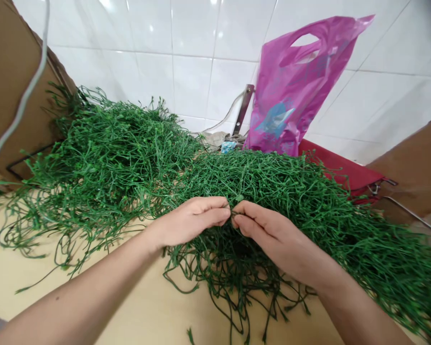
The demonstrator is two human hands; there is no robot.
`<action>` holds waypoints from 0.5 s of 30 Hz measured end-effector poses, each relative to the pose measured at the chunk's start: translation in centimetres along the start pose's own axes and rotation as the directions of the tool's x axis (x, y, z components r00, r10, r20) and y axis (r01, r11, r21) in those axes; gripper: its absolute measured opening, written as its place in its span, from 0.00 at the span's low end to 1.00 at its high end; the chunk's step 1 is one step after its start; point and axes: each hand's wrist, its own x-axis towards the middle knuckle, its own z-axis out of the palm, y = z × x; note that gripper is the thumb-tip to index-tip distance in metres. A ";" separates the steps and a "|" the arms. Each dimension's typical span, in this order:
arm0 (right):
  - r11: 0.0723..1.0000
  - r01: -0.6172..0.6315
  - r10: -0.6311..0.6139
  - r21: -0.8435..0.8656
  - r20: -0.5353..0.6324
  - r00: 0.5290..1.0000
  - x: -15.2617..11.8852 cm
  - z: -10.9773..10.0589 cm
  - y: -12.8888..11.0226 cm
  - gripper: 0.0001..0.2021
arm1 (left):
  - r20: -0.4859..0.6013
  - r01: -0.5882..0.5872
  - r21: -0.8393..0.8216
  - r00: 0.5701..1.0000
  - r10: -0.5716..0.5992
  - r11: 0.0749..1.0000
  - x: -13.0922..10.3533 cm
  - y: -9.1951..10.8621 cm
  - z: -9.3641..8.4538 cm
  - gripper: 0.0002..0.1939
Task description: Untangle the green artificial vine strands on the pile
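My left hand (197, 218) and my right hand (262, 230) meet nearly fingertip to fingertip over a heap of green plastic stems (269, 177). Both are closed in a pinch on one thin green stem (239, 197), whose small leafy tip pokes up between them. The fingers cover most of that piece. Below the hands, loose stems with small forked ends hang and trail over the pale tabletop (140, 302). A second pile of the same stems (118, 139) lies to the left.
A pink plastic bag (298, 86) stands against the white tiled wall (194, 76), beside a metal bracket (243, 109). Behind the right heap is a red bag (348, 170). Cardboard boxes flank both sides, and a white cable (30, 88) hangs at the left.
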 end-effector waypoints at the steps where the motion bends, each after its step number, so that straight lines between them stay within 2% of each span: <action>1: 0.990 0.010 -0.020 0.139 0.073 0.997 -0.2 -0.5 -0.2 0.15 | 0.038 0.027 -0.198 0.999 -0.020 0.980 -0.1 0.3 0.1 0.15; 3: 0.924 0.018 -0.091 0.383 0.173 0.981 -0.6 -1.0 -0.4 0.18 | 0.063 0.050 -0.510 0.998 -0.021 0.859 -0.3 1.0 0.2 0.15; 4: 0.881 0.007 -0.117 0.472 0.203 0.972 -0.7 -1.0 -0.6 0.19 | 0.045 0.034 -0.603 0.999 -0.009 0.797 -0.4 1.2 0.3 0.16; 6: 0.813 -0.026 -0.131 0.582 0.226 0.965 -0.8 -0.8 -0.8 0.21 | -0.046 -0.042 -0.677 0.999 0.014 0.734 -0.3 1.2 0.4 0.18; 8: 0.784 -0.031 -0.098 0.620 0.173 0.980 -0.6 -0.5 -1.1 0.20 | -0.180 -0.127 -0.632 0.984 0.014 0.765 0.0 0.6 0.3 0.16; 10: 0.787 0.029 -0.030 0.616 -0.008 1.000 -0.3 -0.5 -1.0 0.17 | -0.315 -0.192 -0.534 0.949 0.016 0.823 0.4 -0.3 0.2 0.13; 11: 0.805 0.084 0.002 0.588 -0.144 0.990 -0.1 -0.8 -0.8 0.14 | -0.370 -0.214 -0.485 0.929 0.023 0.848 0.6 -0.7 0.1 0.15; 12: 0.835 0.145 0.024 0.530 -0.299 0.954 0.1 -1.1 -0.5 0.11 | -0.414 -0.232 -0.443 0.910 0.032 0.866 0.8 -1.1 -0.1 0.16; 14: 0.925 0.222 -0.003 0.307 -0.579 0.815 0.3 -1.8 0.3 0.09 | -0.470 -0.248 -0.388 0.882 0.041 0.887 0.9 -1.5 -0.3 0.17; 15: 0.962 0.217 -0.058 0.163 -0.654 0.754 0.3 -2.2 0.6 0.12 | -0.497 -0.258 -0.372 0.866 0.044 0.892 0.9 -1.4 -0.5 0.17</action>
